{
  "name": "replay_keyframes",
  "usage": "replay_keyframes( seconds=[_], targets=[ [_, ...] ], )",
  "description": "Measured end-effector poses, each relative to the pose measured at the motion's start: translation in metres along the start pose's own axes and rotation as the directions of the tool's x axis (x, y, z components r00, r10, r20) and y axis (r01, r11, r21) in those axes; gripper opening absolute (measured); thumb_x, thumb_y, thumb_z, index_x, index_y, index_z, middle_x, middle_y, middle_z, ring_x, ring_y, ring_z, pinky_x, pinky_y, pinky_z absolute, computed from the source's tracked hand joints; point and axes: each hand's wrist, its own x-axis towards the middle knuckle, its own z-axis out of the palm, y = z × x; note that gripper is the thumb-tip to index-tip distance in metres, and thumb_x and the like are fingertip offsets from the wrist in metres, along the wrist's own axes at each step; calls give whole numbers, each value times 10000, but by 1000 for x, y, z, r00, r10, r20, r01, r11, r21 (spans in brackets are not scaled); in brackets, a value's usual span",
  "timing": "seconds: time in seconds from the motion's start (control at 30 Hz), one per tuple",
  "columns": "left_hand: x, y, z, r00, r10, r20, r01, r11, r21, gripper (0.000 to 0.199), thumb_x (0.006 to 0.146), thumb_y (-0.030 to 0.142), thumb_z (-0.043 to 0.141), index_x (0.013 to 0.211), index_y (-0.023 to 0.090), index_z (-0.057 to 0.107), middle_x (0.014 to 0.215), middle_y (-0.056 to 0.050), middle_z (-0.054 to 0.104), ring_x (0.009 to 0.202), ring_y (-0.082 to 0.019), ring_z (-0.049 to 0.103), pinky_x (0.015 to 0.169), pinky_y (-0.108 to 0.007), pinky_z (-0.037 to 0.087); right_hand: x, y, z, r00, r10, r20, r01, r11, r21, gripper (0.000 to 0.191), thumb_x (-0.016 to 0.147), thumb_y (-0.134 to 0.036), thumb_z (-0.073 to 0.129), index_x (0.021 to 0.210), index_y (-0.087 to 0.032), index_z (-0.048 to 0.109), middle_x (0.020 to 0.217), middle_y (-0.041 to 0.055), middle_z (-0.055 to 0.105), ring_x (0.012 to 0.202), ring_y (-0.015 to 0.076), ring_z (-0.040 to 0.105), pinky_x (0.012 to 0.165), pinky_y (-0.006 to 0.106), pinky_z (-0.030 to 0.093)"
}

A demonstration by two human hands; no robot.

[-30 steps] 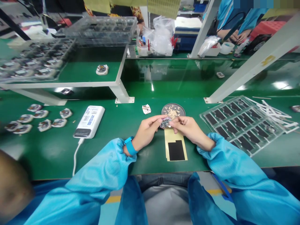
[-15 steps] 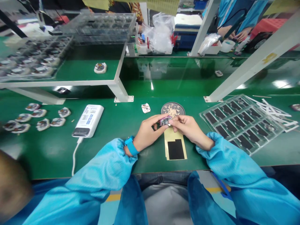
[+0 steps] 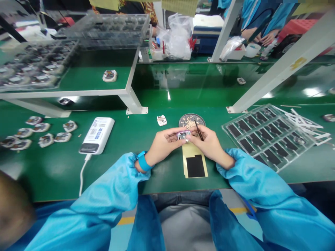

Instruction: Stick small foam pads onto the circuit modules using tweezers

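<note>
A small purple-rimmed device housing with electronics inside (image 3: 183, 135) is gripped between the thumb and fingers of my left hand (image 3: 164, 144). My right hand (image 3: 206, 142) pinches the housing's right side with its thumb and holds dark tweezers (image 3: 198, 130), which point up and away from the housing. Just behind my hands sits a round grey mesh dish (image 3: 182, 121) with many small beige pieces (image 3: 190, 122). Below them lies a yellow backing sheet (image 3: 186, 155) bearing a black adhesive patch (image 3: 195, 166). A white open housing (image 3: 161, 120) rests left of the dish.
A white power bank (image 3: 96, 135) with a cable lies left, beside several white housings (image 3: 46, 139). At right are a clear compartment tray (image 3: 270, 136) of black pads and white strips (image 3: 305, 122). A raised shelf (image 3: 115, 91) carries filled trays. Another person's hands (image 3: 269, 37) show across the bench.
The tweezers have swung to a more upright tilt in my right hand, and its thumb now presses the housing's edge. The housing is turned slightly. The whole view has shifted a little.
</note>
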Motion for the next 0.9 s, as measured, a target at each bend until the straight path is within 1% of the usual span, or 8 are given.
replay_keyframes(
  seconds=[0.17, 0.27, 0.4, 0.47, 0.57, 0.67, 0.8, 0.9],
  targets=[
    [0, 0, 3, 999, -3, -33, 1, 999, -45, 452, 785, 288, 845, 1200, 143, 739, 1183, -116, 749, 1102, -254, 722, 1021, -410, 582, -1, 2, 5, 997, -67, -30, 67, 998, 1, 265, 804, -365, 804, 954, -178, 690, 900, 44, 720, 794, 157, 665, 746, 304, 558],
    [-1, 0, 5, 999, 34, -34, -36, 999, -40, 400, 812, 257, 818, 1194, 166, 747, 1225, -106, 727, 1113, -236, 714, 1005, -374, 592, -1, 3, 9, 996, -41, -77, 44, 998, 43, 298, 774, -374, 829, 952, -178, 691, 862, 29, 714, 733, 140, 654, 698, 286, 562],
    [-2, -4, 10, 987, 154, -57, -155, 988, -17, 318, 836, 198, 777, 1154, 191, 767, 1189, -83, 684, 1117, -209, 703, 1004, -328, 586, -1, 3, 14, 998, 33, -58, -27, 994, 109, 375, 710, -431, 869, 942, -179, 716, 867, 40, 729, 747, 165, 672, 720, 321, 581],
    [-3, -7, 12, 978, 192, -80, -188, 981, 55, 324, 857, 189, 748, 1181, 200, 755, 1186, -81, 663, 1099, -199, 703, 978, -314, 590, 0, 4, 14, 997, 46, -58, -41, 996, 73, 362, 705, -446, 870, 891, -170, 730, 824, 44, 720, 715, 162, 648, 701, 323, 561],
    [-5, -8, 14, 971, 226, -80, -199, 946, 256, 322, 902, 194, 691, 1221, 197, 732, 1190, -86, 680, 1055, -178, 702, 912, -286, 593, 2, 6, 13, 996, 12, -94, -9, 999, 32, 339, 711, -448, 866, 826, -163, 723, 744, 29, 680, 667, 141, 591, 655, 296, 499],
    [-6, -4, 16, 953, 291, -80, -237, 885, 401, 261, 919, 203, 670, 1164, 177, 754, 1047, -66, 727, 927, -142, 695, 815, -247, 583, 2, 6, 14, 993, 12, -114, -6, 999, 50, 363, 699, -469, 868, 799, -164, 700, 703, 12, 648, 627, 124, 547, 609, 274, 455],
    [-4, -2, 17, 921, 368, -128, -264, 831, 490, 222, 913, 218, 680, 1109, 170, 775, 882, -39, 702, 774, -117, 638, 704, -232, 541, 3, 6, 19, 986, 7, -166, 2, 999, 54, 382, 693, -488, 863, 787, -166, 681, 657, -3, 617, 586, 112, 499, 564, 257, 421],
    [0, -7, 14, 938, 317, -142, -223, 863, 453, 240, 911, 256, 687, 1113, 159, 770, 924, -58, 715, 793, -139, 652, 718, -262, 546, 8, 9, 18, 990, 1, -140, 4, 1000, 30, 369, 717, -487, 849, 807, -164, 696, 704, 15, 658, 616, 125, 541, 588, 267, 446]
  ],
)
